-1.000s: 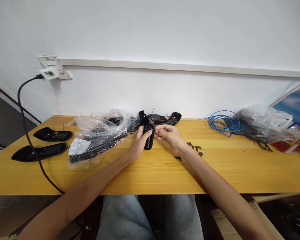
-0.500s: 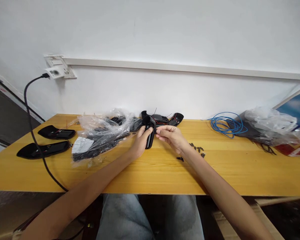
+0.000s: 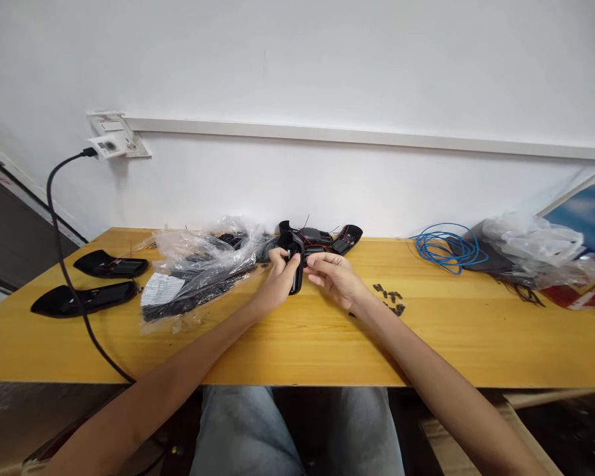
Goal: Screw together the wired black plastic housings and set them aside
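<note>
Near the middle of the wooden table, my left hand (image 3: pixel 276 281) grips a glossy black curved part (image 3: pixel 296 283), which is partly hidden by the fingers. My right hand (image 3: pixel 336 276) is at the right side of that part, thumb and forefinger pinched together; whatever is between the fingertips is too small to make out. Behind the hands lie more black parts (image 3: pixel 315 235) with thin red and black wires. Several small dark pieces (image 3: pixel 398 309) are scattered on the table to the right of my right hand.
Clear plastic bags (image 3: pixel 198 271) with black parts lie to the left. Two black curved shells (image 3: pixel 86 299) rest farther left, crossed by a black cable (image 3: pixel 65 261). Coiled blue cable (image 3: pixel 446 250) and white plastic bags (image 3: pixel 533 238) are at the right, before the wall.
My right hand has shifted slightly left and stays beside the black part. My left hand keeps its grip on it. The view has moved very slightly.
</note>
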The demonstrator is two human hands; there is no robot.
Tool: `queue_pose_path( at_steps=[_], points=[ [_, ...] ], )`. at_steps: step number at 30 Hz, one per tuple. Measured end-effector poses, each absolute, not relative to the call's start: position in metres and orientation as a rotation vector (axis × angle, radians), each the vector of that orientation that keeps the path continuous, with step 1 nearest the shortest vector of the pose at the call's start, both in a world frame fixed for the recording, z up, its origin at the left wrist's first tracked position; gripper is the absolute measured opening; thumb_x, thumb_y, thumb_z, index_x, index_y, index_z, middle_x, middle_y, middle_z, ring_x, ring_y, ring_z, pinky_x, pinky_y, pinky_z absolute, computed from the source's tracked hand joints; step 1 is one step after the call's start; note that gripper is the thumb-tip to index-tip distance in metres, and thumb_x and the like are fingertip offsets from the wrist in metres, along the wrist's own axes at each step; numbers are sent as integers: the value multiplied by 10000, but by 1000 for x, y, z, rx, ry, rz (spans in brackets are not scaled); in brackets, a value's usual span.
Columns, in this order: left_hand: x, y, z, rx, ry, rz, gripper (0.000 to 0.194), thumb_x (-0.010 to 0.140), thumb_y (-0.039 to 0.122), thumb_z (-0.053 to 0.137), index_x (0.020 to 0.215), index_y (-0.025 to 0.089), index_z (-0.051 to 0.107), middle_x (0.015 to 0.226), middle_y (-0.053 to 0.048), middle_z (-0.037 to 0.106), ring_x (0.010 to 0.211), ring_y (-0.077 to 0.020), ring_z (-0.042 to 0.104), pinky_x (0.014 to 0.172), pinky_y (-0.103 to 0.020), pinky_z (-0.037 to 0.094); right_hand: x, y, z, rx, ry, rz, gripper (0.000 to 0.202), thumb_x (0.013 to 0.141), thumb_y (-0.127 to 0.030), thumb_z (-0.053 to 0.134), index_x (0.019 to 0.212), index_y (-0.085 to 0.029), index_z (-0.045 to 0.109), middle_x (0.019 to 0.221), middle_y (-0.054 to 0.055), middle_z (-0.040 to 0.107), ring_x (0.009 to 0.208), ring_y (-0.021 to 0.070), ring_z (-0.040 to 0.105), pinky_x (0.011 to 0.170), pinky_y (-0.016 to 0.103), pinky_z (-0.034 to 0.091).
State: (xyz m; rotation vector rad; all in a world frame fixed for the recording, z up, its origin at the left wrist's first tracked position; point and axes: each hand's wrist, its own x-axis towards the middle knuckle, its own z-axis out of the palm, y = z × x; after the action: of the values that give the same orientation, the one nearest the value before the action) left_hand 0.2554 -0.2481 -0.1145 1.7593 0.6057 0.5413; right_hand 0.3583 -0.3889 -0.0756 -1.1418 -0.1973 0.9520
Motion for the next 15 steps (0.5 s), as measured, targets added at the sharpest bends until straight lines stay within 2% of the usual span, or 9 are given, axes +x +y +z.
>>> queue_pose_path(
  at_steps=[2, 4, 8, 12, 15],
  points=[
    [255, -249, -112, 1816, 507, 599, 155, 1074, 416, 551, 1062, 264, 525, 1125, -49, 613, 1126, -241, 609, 1080, -359, 460, 358, -388, -78, -1136, -202, 934, 433, 534, -369, 1084, 826, -203, 810, 869, 15, 794, 816, 133, 752, 755, 218, 631],
    [255, -250, -111, 1832, 418, 668, 184, 1077, 412, 542, 1018, 254, 616, 1097, -59, 632, 1119, -245, 607, 1099, -357, 441, 357, -387, -78, -1155, -205, 900, 432, 523, -372, 1081, 818, -206, 813, 864, 12, 789, 808, 132, 745, 752, 219, 623],
    [260, -250, -110, 1630, 374, 698, 220, 992, 444, 696, 934, 234, 724, 1047, -69, 682, 1117, -257, 623, 1101, -358, 468, 357, -387, -77, -1221, -262, 823, 407, 552, -391, 1057, 816, -208, 807, 870, 18, 785, 813, 141, 732, 763, 243, 599],
    [261, -251, -111, 1329, 413, 576, 346, 867, 501, 850, 1010, 208, 736, 1053, -63, 707, 1058, -243, 664, 1004, -366, 552, 358, -386, -75, -1244, -310, 768, 407, 571, -420, 1041, 811, -210, 787, 855, 23, 773, 807, 148, 715, 764, 265, 583],
    [260, -252, -113, 1238, 451, 548, 414, 809, 513, 905, 1006, 198, 723, 1150, -75, 709, 1039, -227, 678, 954, -354, 573, 358, -385, -74, -1245, -315, 729, 431, 561, -444, 1045, 807, -211, 778, 839, 16, 762, 790, 143, 708, 741, 260, 573]
  ],
)
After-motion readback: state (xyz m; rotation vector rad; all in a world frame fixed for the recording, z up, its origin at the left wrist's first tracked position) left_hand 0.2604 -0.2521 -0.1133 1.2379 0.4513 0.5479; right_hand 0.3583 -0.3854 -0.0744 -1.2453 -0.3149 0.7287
